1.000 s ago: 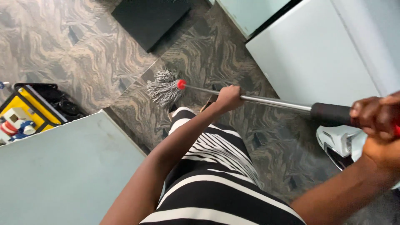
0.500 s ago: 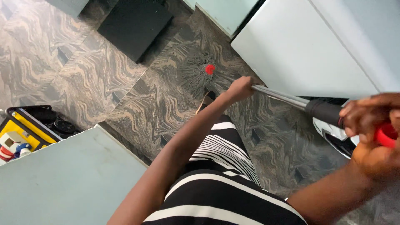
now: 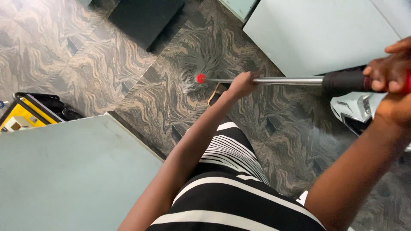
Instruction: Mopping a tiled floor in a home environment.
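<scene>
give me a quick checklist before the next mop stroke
1. Left hand closed on the metal mop handle: ok.
2. Right hand closed on the black grip: ok.
3. Mop head down on the patterned floor: ok.
4. Black mat apart from the mop strands: ok.
5. Foot close behind the mop head: not ok.
6. Floor wet or dry: cannot tell.
</scene>
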